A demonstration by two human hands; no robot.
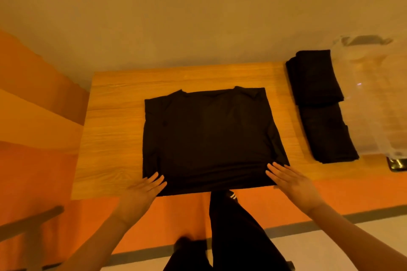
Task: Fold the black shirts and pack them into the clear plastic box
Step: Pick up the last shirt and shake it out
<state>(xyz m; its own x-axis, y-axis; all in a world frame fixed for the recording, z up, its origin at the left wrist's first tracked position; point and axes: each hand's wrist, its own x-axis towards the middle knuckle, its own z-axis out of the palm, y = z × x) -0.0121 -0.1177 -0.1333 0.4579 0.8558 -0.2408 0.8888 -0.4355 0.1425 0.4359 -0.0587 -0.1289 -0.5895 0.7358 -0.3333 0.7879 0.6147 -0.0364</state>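
Shirt touching both flat hands

Three black shirts (two already folded), one clear plastic box.

Warm orange-yellow light washed whole room. Plain pale wall filled upper half. Wooden table with visible grain stood against wall. Left of table, orange panel with lighter band across it. Below table edge, orange floor, then dark strip, then pale floor nearer camera. Blurred dark bar crossed lower left corner.
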